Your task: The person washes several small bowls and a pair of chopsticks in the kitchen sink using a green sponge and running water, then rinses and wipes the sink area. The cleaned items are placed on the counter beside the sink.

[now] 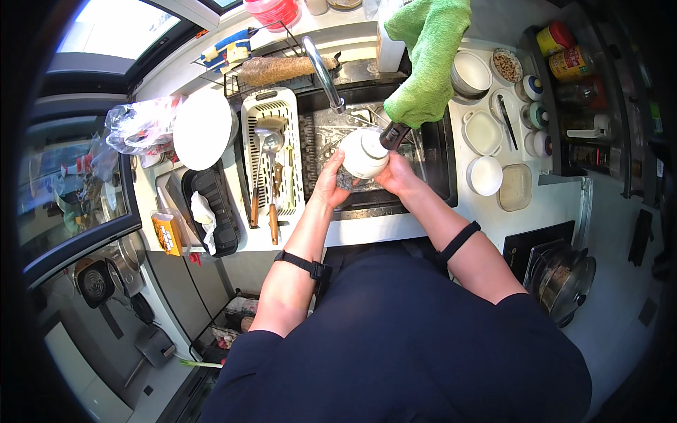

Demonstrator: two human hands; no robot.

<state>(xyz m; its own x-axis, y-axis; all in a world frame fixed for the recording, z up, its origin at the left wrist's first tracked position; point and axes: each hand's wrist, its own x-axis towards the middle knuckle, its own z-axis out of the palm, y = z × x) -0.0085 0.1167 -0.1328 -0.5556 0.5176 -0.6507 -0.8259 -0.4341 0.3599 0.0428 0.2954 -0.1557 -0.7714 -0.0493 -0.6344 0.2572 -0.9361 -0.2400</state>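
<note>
Both hands hold a white bowl (359,161) over the dark sink (317,145), its round foot ring turned up towards me. My left hand (332,182) grips its left side, and my right hand (395,175) its lower right side. Some fingers are hidden beneath the bowl. Right at the bowl's upper right edge is a black tap head (394,136); a green towel (431,63) is draped over the part above it. A chrome spout (322,74) curves down behind the bowl. Something grey and rough shows under the bowl near my left fingers, too small to name.
Left of the basin, a slotted cream draining basket (292,153) holds a ladle and a wooden-handled turner. Farther left are a large white plate (202,129) and a black tray (227,211). On the right counter stand stacked bowls (472,71), a square dish (482,132) and a white bowl (484,175).
</note>
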